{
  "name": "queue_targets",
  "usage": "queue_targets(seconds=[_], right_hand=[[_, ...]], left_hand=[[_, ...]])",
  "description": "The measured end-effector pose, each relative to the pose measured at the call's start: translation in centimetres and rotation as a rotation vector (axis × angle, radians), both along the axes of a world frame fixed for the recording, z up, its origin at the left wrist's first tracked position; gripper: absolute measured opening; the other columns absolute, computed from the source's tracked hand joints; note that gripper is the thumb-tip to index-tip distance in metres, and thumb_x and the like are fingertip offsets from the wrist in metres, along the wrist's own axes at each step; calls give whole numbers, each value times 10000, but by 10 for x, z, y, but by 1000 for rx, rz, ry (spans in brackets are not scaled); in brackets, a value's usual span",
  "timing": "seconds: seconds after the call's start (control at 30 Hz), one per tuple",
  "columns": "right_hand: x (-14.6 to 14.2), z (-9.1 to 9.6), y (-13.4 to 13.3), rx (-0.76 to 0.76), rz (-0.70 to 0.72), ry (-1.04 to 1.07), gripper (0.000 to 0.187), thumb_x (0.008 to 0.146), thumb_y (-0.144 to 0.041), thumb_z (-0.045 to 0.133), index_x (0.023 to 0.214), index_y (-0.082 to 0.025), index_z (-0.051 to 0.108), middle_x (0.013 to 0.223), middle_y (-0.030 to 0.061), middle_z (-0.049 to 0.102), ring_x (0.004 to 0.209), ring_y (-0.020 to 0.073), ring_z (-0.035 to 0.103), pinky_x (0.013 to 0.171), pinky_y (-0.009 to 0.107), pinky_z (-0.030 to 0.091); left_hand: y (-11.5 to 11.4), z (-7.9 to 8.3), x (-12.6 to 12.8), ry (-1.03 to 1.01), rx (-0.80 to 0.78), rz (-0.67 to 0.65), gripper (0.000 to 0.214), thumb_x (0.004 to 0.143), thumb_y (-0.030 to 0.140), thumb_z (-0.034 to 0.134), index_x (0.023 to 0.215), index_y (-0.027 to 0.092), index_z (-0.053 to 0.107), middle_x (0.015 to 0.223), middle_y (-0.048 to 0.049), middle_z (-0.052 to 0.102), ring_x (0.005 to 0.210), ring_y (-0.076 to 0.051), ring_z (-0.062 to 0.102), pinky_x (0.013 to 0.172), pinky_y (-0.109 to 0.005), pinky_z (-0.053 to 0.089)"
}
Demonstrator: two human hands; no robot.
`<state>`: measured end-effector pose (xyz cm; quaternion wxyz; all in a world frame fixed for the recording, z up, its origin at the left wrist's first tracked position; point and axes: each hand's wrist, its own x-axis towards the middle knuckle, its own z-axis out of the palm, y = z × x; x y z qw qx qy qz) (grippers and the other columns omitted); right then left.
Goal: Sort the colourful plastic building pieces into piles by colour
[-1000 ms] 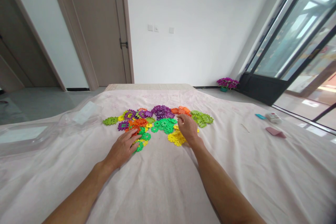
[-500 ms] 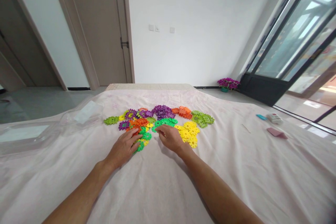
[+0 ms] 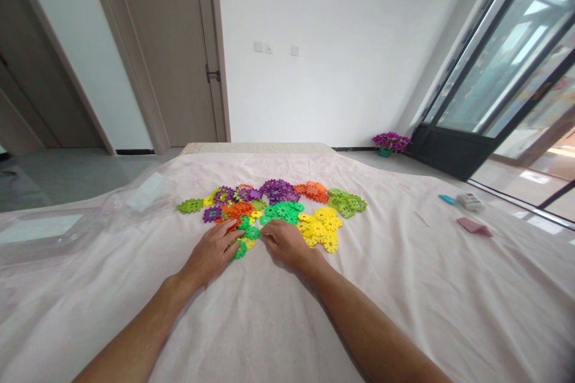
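Observation:
My left hand point(image 3: 212, 253) rests with its fingers spread over a mixed heap of plastic interlocking pieces, touching green flower-shaped discs point(image 3: 241, 250) and orange pieces point(image 3: 240, 209). Close by on the right, my right hand point(image 3: 287, 243) is closed, thumb and fingers together beside a green disc point(image 3: 252, 233). Whatever its fingertips pinch, if anything, is hidden. Just beyond it lies a pile of green discs point(image 3: 282, 211), with yellow flower discs point(image 3: 320, 227) to its right.
Purple pieces point(image 3: 278, 190), orange-red pieces point(image 3: 317, 191) and lime-green pieces point(image 3: 347, 202) form piles further back. Clear plastic containers point(image 3: 96, 233) stand at left on the pink cloth point(image 3: 381, 263). At right lie a pink folded item point(image 3: 474, 227), a blue item point(image 3: 447, 199) and a white box point(image 3: 469, 201).
My right hand has moved back from the green pile, down toward the discs by my left hand. More of the green pile shows now. My left hand stays in place.

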<state>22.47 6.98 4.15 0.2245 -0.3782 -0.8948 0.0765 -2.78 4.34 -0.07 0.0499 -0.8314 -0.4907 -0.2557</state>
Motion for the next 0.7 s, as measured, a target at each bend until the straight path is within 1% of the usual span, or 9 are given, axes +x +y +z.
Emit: queue_targets(seconds=[0.17,0.27,0.4,0.47,0.57,0.63,0.7], right_hand=[[-1,-2,0,38,14,-23,163,944,-168,555,912,-201,711,904,39,695,881,167,614,785,254,426],[-1,-3,0,53,19,-44,188,961,-195,544,852,-197,698,872,41,685,871,170,602,794,264,421],[-1,-2,0,55,24,-48,193,964,-201,542,845,-197,694,875,43,681,885,175,601,802,270,421],[-1,-2,-1,51,22,-50,182,962,-201,543,869,-199,700,881,43,682,886,177,602,807,273,423],[-1,-1,-2,37,18,-42,147,956,-231,569,993,-207,710,929,46,694,914,183,608,825,281,432],[-1,-1,-2,30,29,-37,170,947,-275,604,1067,-210,705,979,51,699,955,191,612,847,290,436],[-1,-1,-2,31,45,-36,197,937,-307,629,1092,-211,703,1020,56,699,987,198,613,866,299,438]], left_hand=[[0,0,0,14,3,6,388,998,389,456,1258,223,692,1444,-113,571,1330,-266,535,1119,-474,452],[0,-1,0,1,17,6,385,992,387,468,1266,229,689,1444,-106,574,1320,-263,544,1112,-470,462],[1,-2,-1,-11,24,6,380,987,387,477,1258,231,694,1438,-106,580,1315,-264,548,1111,-472,461],[1,-2,-1,-8,22,8,383,988,389,472,1254,226,695,1435,-107,582,1313,-265,548,1112,-469,459],[1,-2,0,-12,21,7,380,988,391,474,1248,230,699,1430,-101,586,1314,-264,547,1116,-462,455],[1,-1,0,-16,19,7,379,986,392,479,1248,229,698,1429,-99,587,1316,-264,546,1117,-462,454],[1,0,0,-15,14,9,378,986,392,482,1249,225,697,1430,-100,587,1314,-264,548,1116,-464,455]])
